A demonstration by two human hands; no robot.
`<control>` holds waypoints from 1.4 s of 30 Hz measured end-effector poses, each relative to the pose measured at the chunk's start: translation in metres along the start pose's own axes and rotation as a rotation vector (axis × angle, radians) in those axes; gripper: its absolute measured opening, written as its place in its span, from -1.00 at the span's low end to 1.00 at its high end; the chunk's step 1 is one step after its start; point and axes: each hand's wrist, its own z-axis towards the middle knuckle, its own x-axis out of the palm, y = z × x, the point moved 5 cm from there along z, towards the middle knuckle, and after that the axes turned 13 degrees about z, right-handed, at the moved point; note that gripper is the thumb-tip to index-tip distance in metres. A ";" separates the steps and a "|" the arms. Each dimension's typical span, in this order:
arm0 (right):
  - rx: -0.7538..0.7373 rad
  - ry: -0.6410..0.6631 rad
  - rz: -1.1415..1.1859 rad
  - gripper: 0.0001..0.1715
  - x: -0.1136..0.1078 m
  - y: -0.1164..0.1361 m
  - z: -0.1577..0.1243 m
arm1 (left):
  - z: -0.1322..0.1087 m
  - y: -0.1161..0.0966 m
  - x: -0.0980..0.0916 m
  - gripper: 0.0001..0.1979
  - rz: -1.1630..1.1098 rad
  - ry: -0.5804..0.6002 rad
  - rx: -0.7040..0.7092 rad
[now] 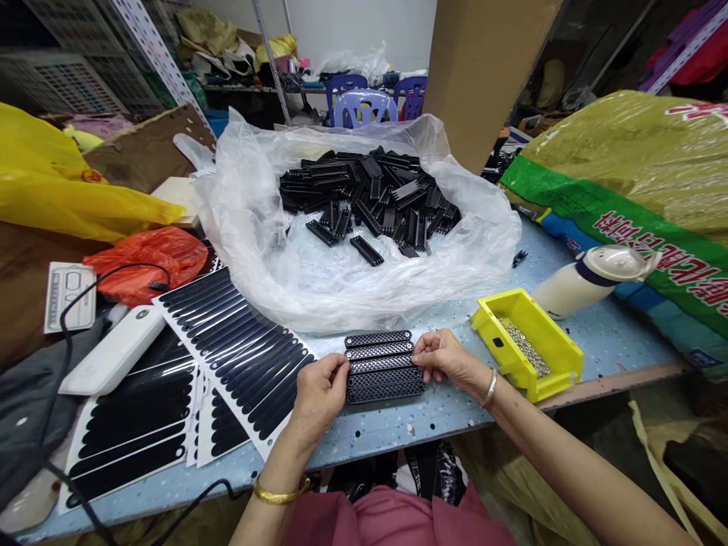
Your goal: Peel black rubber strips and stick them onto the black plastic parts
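Several slim black strips [382,377] with a mesh pattern and rounded ends lie side by side in a block on the blue speckled table. My left hand [323,388] is closed in a pinch at the left end of one of the upper strips. At the right end of the same strip, my right hand [448,356] pinches with thumb and index finger. This strip looks shinier than its neighbours. Sheets of glossy black strips [239,349] lie just left of my left hand. Right of my right hand stands a yellow bin [560,362] holding small metal parts [520,345].
Behind the hands, a clear plastic bag [255,288] spreads open around a heap of black slotted pieces [364,189]. A cream bottle [574,284] leans or lies near a large printed sack [637,182]. At left are a white device [117,353], a red bag [151,254] and black cables [68,326].
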 end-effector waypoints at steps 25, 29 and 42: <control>-0.002 0.007 -0.004 -0.75 0.000 0.001 0.000 | -0.001 0.015 0.012 -0.81 -0.199 0.071 -0.199; 0.001 0.006 0.003 -0.75 0.000 0.001 0.000 | 0.000 0.015 0.012 -0.81 -0.174 0.065 -0.212; -0.004 0.002 0.003 -0.71 0.001 0.002 -0.001 | -0.002 0.018 0.013 -0.83 -0.227 0.082 -0.210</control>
